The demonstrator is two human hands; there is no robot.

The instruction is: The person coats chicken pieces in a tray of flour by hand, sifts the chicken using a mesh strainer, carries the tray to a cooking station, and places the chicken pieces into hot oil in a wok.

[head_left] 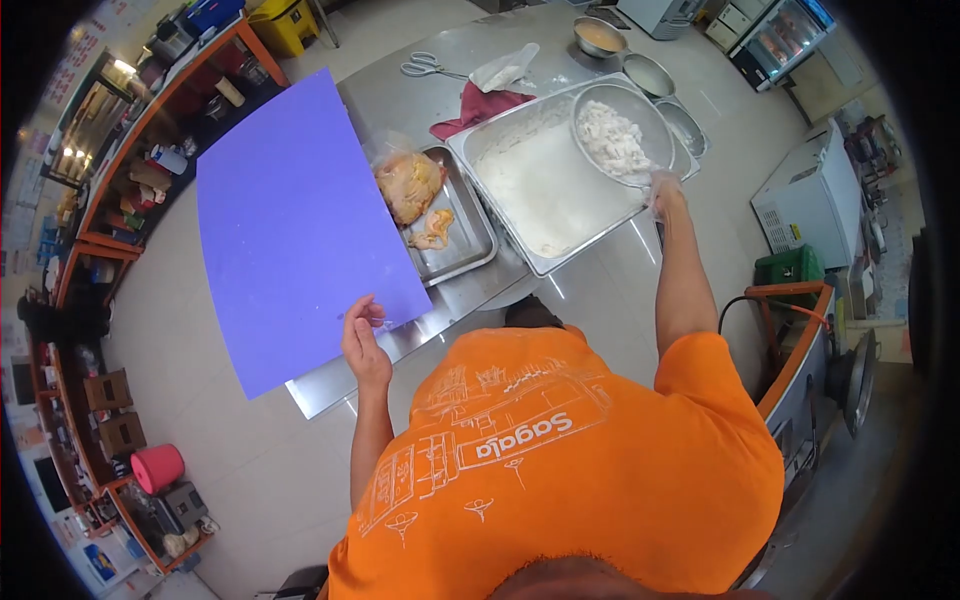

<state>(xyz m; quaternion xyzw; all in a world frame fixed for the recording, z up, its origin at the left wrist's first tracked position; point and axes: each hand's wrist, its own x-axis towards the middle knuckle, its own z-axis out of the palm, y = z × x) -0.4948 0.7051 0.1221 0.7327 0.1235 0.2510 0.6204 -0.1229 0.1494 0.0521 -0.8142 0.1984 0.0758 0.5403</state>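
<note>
My right hand point(667, 192), in a clear plastic glove, grips the near edge of a round sieve point(655, 128). White flour-coated pieces point(612, 138) lie in the sieve. Below it is a large metal tray point(545, 262) with white flour point(545, 185) spread inside. My left hand point(366, 340) hangs at the near edge of a flat purple board point(310, 230), its fingers loosely bent and apart, holding nothing. Beside the board, a smaller metal tray point(470, 262) holds raw chicken point(408, 185) and a smaller yellowish piece point(433, 230).
Behind the trays lie scissors point(425, 66), a dark red cloth point(480, 110) and a whitish plastic bag point(505, 68). Metal bowls point(600, 38) stand at the back right. Shelves point(90, 250) line the left wall; a white chest point(810, 195) stands to the right.
</note>
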